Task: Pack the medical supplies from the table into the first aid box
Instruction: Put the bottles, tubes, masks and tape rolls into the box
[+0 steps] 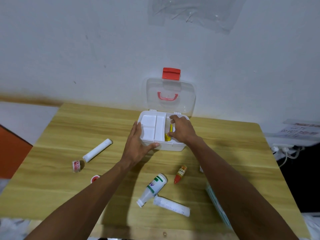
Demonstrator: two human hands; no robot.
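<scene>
The wooden table fills the lower part of the frame. The first aid box sits at the far edge of the table, just above the middle of the frame. It is white. Its clear lid stands open against the wall, with a red latch on top and a red handle on it. A white tray sits in the left part of the box.

The left hand lies flat against the left side of the box. Its fingers are straight and its thumb rests along the front wall.

The right hand reaches into the right part of the box. Its fingers and thumb are curled round a yellow thing down inside the box.

More supplies lie on the table, below the box. At the left is a long white roll. Near it is a small red and white tape roll. A small red thing peeks out beside the left arm. Between the two arms, low in the frame, lies a white bottle with a green label. A little orange bottle with a red cap lies to its right. A spotted white roll lies by the white bottle's cap. A flat pack is mostly hidden under the right arm.
</scene>
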